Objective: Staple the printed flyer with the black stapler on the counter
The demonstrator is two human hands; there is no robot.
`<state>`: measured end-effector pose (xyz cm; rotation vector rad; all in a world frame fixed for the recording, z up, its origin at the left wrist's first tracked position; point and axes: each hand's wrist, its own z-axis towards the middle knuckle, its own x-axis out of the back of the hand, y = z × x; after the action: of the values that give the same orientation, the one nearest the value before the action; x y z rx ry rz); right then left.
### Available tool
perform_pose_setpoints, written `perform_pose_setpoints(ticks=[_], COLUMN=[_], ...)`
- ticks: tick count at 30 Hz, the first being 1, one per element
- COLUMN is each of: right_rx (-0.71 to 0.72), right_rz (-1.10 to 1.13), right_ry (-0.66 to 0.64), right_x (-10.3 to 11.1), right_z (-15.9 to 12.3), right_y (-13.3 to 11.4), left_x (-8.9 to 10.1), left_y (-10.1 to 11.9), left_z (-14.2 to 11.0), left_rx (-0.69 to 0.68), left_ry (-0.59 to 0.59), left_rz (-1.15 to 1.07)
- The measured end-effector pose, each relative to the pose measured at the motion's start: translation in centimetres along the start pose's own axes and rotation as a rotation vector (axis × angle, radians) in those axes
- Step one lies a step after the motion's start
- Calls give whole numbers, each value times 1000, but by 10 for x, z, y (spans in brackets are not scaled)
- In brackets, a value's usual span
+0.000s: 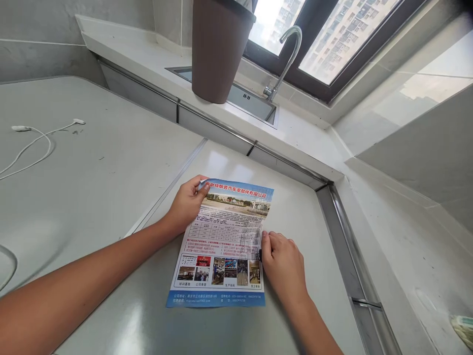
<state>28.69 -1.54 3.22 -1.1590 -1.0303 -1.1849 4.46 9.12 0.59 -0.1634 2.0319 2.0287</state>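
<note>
A printed flyer point(221, 236) with blue bands, red and black Chinese text and small photos lies tilted in front of me. My left hand point(189, 201) pinches its upper left corner, thumb on top. At the right edge is my right hand point(283, 261), its fingers curled closed against the paper. A small dark piece point(259, 255) peeks out from under those fingers; most of it is hidden, so its kind is unclear. Fine pale vertical lines run across the flyer's right side, above that dark piece.
Under the flyer is a pale, glossy surface point(295, 212) with a seam on the left. A white cable point(50, 143) lies at far left. Beyond, a brown bin point(219, 49) stands on the counter by a sink point(254, 103) and curved faucet point(293, 49), below a window.
</note>
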Motion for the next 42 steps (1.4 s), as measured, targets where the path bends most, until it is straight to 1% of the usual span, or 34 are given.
perform_pose_setpoints(ticks=[5, 11, 23, 26, 33, 39, 42], right_rx=[1, 1, -63, -39, 82, 115, 118], right_rz=[-49, -55, -68, -88, -163, -298, -326], right_ry=[21, 42, 21, 32, 29, 60, 48], right_x=[-1, -1, -2, -1, -5, -11, -13], right_z=[0, 0, 0, 0, 1, -1, -1], right_y=[-2, -2, -3, -5, -9, -16, -20], left_x=[0, 0, 1, 0, 1, 0, 1], left_y=[-1, -1, -1, -1, -3, -1, -1], left_z=[0, 0, 0, 0, 0, 0, 0], left_rx=[6, 10, 1, 2, -11, -7, -8], left_ry=[10, 7, 0, 3, 15, 29, 26], left_rz=[-21, -27, -11, -13, 5, 17, 37])
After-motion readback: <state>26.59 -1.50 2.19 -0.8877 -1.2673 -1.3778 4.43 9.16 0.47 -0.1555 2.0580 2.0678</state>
